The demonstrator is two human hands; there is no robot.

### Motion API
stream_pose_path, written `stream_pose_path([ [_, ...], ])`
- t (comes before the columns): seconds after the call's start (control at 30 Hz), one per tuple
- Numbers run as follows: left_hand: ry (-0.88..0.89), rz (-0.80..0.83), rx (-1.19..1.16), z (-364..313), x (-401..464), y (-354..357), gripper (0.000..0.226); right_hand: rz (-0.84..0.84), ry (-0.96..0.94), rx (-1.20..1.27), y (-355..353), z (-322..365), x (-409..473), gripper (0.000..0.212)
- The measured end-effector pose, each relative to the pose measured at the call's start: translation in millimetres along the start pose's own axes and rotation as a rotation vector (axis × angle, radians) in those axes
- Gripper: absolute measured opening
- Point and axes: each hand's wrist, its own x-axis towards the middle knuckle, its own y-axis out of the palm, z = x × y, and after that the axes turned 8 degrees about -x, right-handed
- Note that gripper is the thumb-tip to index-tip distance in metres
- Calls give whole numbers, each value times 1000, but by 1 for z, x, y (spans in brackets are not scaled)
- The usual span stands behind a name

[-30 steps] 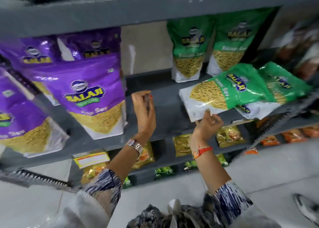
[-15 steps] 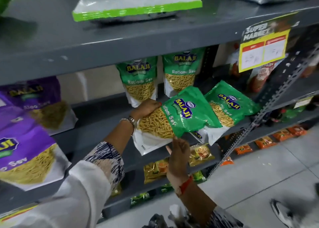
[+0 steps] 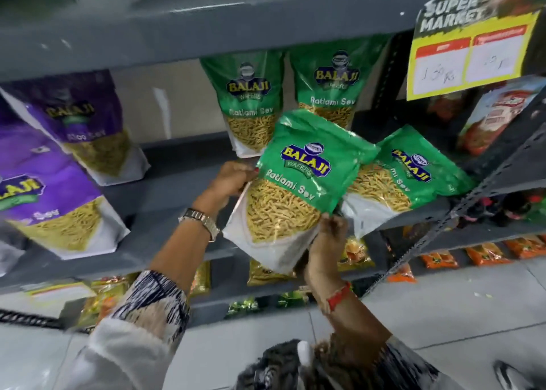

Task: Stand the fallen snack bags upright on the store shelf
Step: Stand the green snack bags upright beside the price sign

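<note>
A green Ratlami Sev bag (image 3: 292,182) is lifted off the grey shelf (image 3: 177,179), tilted slightly with its top up. My left hand (image 3: 233,179) grips its left edge and my right hand (image 3: 328,236) grips its lower right corner. Just behind it to the right, a second green bag (image 3: 404,179) lies fallen on the shelf, leaning to the right. Two more green bags (image 3: 251,106) stand upright at the back of the same shelf.
Purple Aloo Sev bags (image 3: 56,182) stand on the left of the shelf. A yellow price sign (image 3: 469,49) hangs from the shelf above. A slotted metal upright (image 3: 461,206) crosses on the right. Small snack packets (image 3: 484,253) fill lower shelves.
Both hands have turned the green bag from lying sideways to nearly upright and raised it. My view has moved closer and to the right.
</note>
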Motion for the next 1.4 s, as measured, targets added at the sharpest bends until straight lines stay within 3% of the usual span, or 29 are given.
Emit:
stream_pose_path([
  [0.23, -36, -123, -263, 6, -66, -14, 14, 68, -148, -19, -16, 20, 1, 15],
  [0.33, 12, -151, -358, 7, -94, -25, 14, 170, -200, -29, -24, 32, -8, 13],
  [0.7, 181, -174, -458, 9, -156, -51, 19, 362, -246, 52, -36, 46, -53, 19],
  [1.0, 175, -242, -496, 8, -112, -39, 21, 401, -339, -104, -4, 57, -12, 13],
  [1.13, 184, -285, -533, -2, -77, -38, 31, 514, -374, -118, 24, 67, 20, 3],
  [1.4, 221, -388, -576, 17, -33, -35, 26, 645, -340, -214, 45, 46, 59, 11],
])
